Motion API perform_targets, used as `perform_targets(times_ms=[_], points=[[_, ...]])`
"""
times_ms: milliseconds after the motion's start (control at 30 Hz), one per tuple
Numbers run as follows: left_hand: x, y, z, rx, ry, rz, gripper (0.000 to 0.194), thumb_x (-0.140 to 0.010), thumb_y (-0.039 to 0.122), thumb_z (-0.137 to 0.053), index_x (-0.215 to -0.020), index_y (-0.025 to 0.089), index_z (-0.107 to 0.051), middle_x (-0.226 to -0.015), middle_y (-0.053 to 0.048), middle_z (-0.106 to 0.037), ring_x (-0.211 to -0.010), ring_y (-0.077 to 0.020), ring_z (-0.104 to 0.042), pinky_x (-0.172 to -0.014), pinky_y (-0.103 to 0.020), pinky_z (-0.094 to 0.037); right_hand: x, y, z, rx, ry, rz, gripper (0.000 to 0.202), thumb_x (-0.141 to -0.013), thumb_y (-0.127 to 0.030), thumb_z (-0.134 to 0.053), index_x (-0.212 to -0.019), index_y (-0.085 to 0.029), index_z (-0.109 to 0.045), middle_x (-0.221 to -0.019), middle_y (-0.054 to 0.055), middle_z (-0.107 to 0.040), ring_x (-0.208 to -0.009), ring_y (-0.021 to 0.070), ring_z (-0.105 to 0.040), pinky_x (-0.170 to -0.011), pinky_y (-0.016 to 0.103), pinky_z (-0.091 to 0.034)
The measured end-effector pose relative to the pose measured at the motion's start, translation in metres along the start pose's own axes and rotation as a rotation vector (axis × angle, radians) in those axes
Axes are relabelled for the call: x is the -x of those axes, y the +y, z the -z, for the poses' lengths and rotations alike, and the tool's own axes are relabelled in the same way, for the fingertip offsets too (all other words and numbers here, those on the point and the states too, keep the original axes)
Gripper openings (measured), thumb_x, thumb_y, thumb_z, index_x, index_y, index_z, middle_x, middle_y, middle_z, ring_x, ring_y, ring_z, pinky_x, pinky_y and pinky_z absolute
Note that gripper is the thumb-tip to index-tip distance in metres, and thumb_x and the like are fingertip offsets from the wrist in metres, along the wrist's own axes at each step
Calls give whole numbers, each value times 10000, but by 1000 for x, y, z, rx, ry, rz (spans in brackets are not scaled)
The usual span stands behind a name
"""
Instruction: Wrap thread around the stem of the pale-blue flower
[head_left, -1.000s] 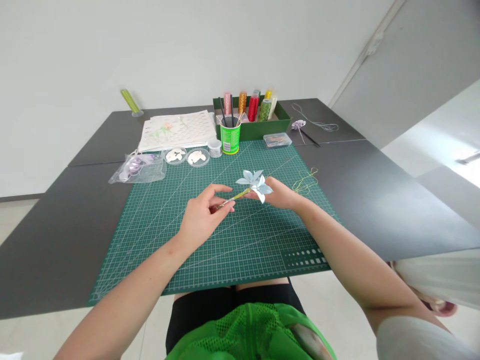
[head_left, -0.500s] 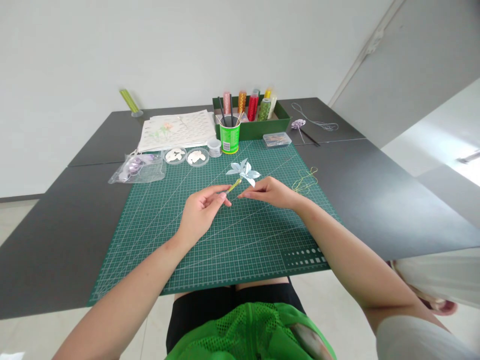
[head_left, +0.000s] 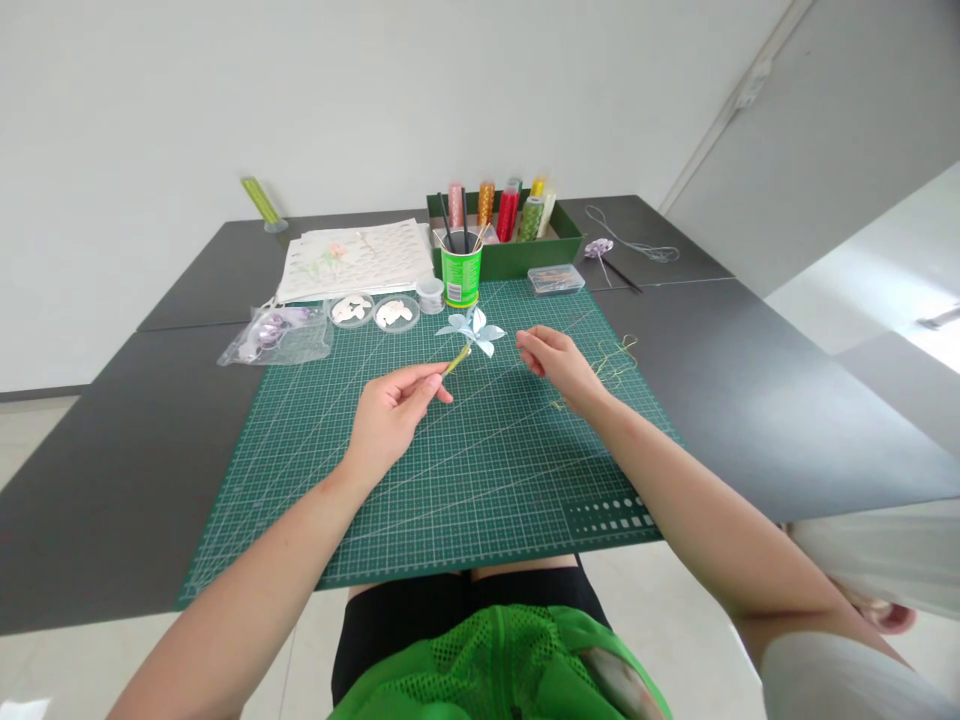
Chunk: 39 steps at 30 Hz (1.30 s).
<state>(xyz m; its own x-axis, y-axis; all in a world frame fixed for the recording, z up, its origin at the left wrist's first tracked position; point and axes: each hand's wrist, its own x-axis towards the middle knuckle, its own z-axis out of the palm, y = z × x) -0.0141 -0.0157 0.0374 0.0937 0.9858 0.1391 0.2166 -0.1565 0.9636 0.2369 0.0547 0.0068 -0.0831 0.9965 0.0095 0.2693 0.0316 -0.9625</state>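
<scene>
Between the thumb and fingers of my left hand (head_left: 397, 405) is the green-wrapped stem of an artificial flower (head_left: 474, 328) with pale blue petals. The flower tilts up and away above the cutting mat (head_left: 465, 470). To its right, my right hand (head_left: 556, 362) hovers with thumb and fingertips pinched together, apart from the flower. Anything in that pinch is too fine to make out. Loose yellow-green thread (head_left: 616, 362) lies on the mat just beyond my right wrist.
Behind the flower stand a green can (head_left: 460, 278) of tools and a green box (head_left: 540, 255) with thread spools. Two dishes of white pieces (head_left: 394, 314), a plastic bag (head_left: 281, 338), paper sheets (head_left: 375, 262), and a clear case (head_left: 555, 280) surround the mat's far edge.
My right hand has moved away from the flower, up and to the right, fingertips still together. My left hand has shifted the flower slightly left and farther away.
</scene>
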Motion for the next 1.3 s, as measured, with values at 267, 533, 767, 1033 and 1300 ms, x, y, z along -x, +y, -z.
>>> perform_targets(times_ms=[267, 533, 767, 1033, 1300], points=[[2, -1, -3, -78, -27, -30, 308, -940, 383, -623, -1128, 211, -796, -778, -26, -761, -486, -99, -457, -465, -239, -360, 19, -4, -22, 350, -115, 433, 341, -1012, -350, -468, -1287, -220, -621, -1379, 141, -615, -1320, 298, -547, -1128, 520, -410], [0, -2, -4, -123, -7, -46, 307, -941, 371, -600, -1106, 204, -797, -784, -28, -769, -555, -131, -570, -528, -255, -441, 54, -18, -49, 246, -423, 416, 432, -1057, -359, -437, -1428, -157, -524, -748, -6, -644, -612, 126, -578, -638, 262, -468], [0, -4, -5, -211, 34, -118, 281, -959, 348, -584, -1077, 204, -795, -775, -10, -768, -537, -124, -554, -527, -248, -436, 57, -20, -42, 454, -235, 599, 338, -1079, -292, -399, -1185, -153, -689, -717, -6, -688, -476, 65, -456, -520, 213, -350], [0, -6, -3, -325, 16, -9, 273, -964, 333, -576, -1153, 212, -731, -821, -11, -785, -530, -134, -578, -510, -254, -400, 61, -31, -34, 272, -233, 778, 259, -1040, -228, -525, -1055, -123, -761, -630, -21, -684, -441, 35, -454, -455, 172, -359], [1, -5, -7, -418, -201, 12, 183, -973, 316, -572, -913, 218, -715, -820, 21, -784, -577, -128, -617, -549, -252, -405, 64, -43, -21, 241, -141, 948, 247, -1011, -183, -580, -1155, -193, -781, -802, 22, -790, -543, 65, -626, -527, 175, -492]])
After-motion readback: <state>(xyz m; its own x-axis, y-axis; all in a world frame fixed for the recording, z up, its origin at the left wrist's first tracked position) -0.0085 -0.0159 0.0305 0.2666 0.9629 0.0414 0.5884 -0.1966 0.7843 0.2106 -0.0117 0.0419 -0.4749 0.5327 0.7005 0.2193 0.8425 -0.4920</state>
